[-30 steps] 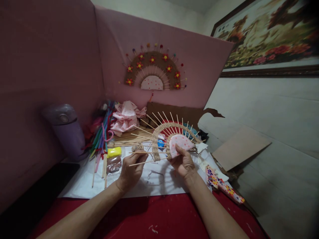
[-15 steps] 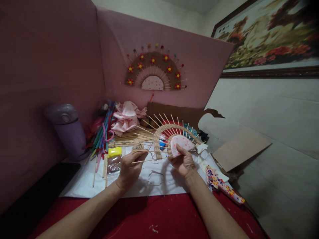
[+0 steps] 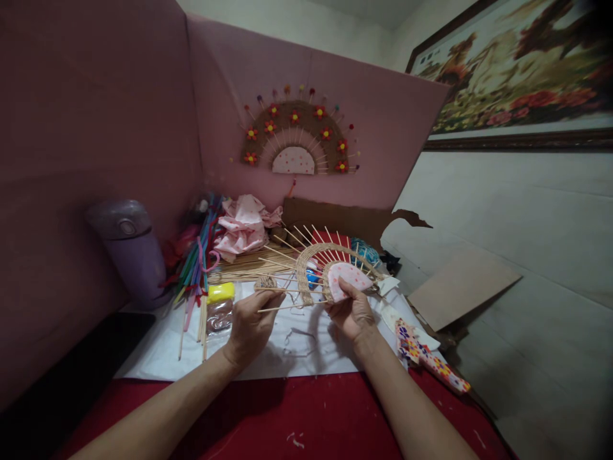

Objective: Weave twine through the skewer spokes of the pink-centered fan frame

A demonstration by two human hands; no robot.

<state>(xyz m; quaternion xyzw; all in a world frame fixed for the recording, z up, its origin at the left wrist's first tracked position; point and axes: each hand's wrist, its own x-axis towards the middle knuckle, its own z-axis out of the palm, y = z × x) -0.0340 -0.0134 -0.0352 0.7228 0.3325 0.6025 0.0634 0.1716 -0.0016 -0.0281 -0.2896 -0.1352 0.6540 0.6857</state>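
Note:
My right hand [image 3: 352,313] is closed on a half-round woven fan [image 3: 302,271], its thumb pressing the pink-dotted white cloth centre [image 3: 348,281]. Thin wooden sticks radiate from that centre, and a band of tan twine is woven through them. Left of the fan, my left hand [image 3: 253,322] is closed around a small ball of twine [image 3: 265,283], beside the lowest stick ends. A strand of twine [image 3: 292,299] hangs between that hand and the band. Most of the left fingertips are hidden.
A finished-looking fan with red flowers [image 3: 294,117] hangs on the pink panel. Left stand a purple bottle [image 3: 131,255], coloured pipe cleaners [image 3: 196,246] and a yellow-topped clay pack [image 3: 220,306]. Pink cloth [image 3: 244,223] and loose sticks [image 3: 249,265] lie behind. Flower-patterned scissors-like item [image 3: 431,358] lies right.
The fan has tilted slightly, its upper sticks shifting a little right and down. Both hands stay almost where they were, with their grips unchanged.

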